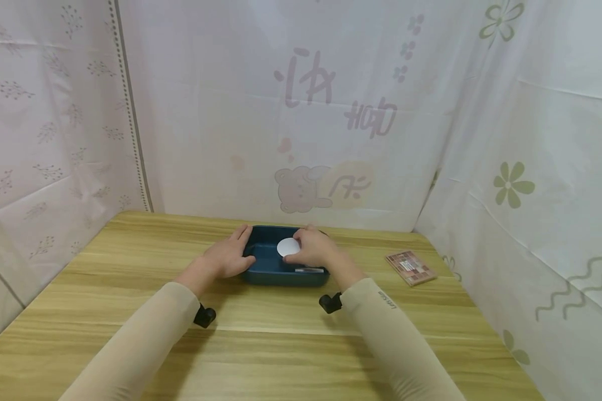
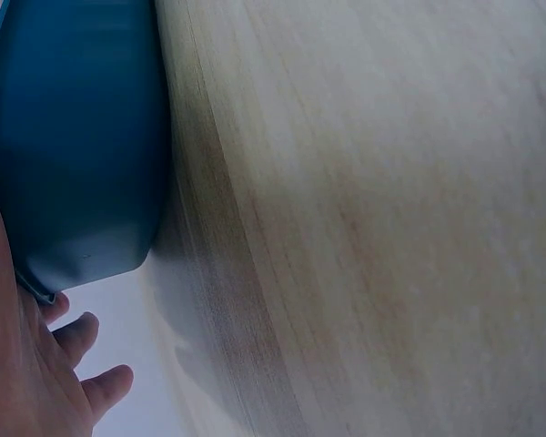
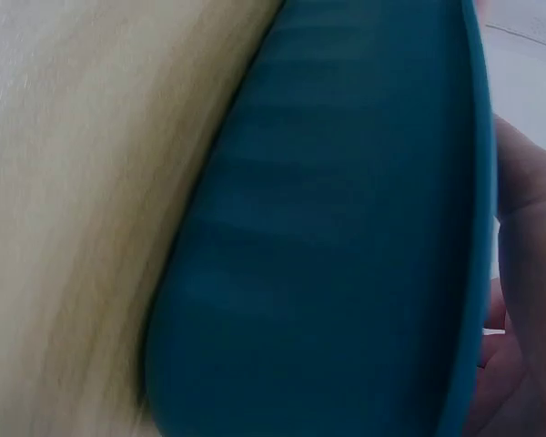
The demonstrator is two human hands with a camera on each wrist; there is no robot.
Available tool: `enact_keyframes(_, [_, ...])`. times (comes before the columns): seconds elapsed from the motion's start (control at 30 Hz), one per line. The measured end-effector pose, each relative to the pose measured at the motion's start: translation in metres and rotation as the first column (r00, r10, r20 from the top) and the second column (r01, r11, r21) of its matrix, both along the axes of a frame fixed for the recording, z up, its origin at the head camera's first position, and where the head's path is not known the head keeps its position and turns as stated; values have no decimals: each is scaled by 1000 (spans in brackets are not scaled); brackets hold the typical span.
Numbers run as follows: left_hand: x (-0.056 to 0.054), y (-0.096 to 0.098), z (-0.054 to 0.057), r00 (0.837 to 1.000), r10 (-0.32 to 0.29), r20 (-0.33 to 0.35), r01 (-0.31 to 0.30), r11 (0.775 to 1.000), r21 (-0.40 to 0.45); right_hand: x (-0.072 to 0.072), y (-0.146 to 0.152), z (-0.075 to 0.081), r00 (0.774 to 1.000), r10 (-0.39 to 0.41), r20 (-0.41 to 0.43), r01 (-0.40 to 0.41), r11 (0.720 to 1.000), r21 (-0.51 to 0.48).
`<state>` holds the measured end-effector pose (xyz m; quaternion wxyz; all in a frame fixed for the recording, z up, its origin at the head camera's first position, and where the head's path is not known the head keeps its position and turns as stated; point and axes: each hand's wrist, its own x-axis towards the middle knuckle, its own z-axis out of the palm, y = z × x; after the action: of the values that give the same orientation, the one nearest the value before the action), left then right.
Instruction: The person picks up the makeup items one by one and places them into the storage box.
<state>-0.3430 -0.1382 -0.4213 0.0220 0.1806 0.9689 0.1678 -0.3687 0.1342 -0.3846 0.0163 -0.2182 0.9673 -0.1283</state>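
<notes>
A dark blue rectangular bin (image 1: 286,278) stands toward the back of the table. At its left end, my left hand (image 1: 229,256) holds the rim, thumb over the inside; the left wrist view shows loosely spread fingers (image 2: 107,390) beyond the bin's end. My right hand (image 1: 313,248) reaches over the bin's right part and pinches a flat white round item (image 1: 287,247) between thumb and fingers. A slim, pale, shiny stick-like item (image 1: 309,270) lies inside by the front wall. In the right wrist view, the bin's wall (image 3: 328,228) hides most of that hand.
An eyeshadow palette (image 1: 411,267) with pink and brown squares lies on the wooden table (image 1: 261,356) right of the bin. Printed white curtains (image 1: 221,111) hang behind and at both sides. Small black wrist cameras (image 1: 204,316) sit under both forearms.
</notes>
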Motion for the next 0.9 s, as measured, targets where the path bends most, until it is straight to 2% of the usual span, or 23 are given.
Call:
enact_keyframes(0.33, [1,0,1,1000,-3,0,3,1000,-6,1,-17,-9,998,-19,56,17,1000,23])
enact_keyframes(0.5, [2,-1,2,1000,-1,8,1,1000,-6,-1,-25,-13,998,-17,59,14,999,50])
enact_keyframes(0.9, [-1,0,0,1000,-1,-1,1,1000,-12,-2,-39,-15,996,-16,87,8,996,91])
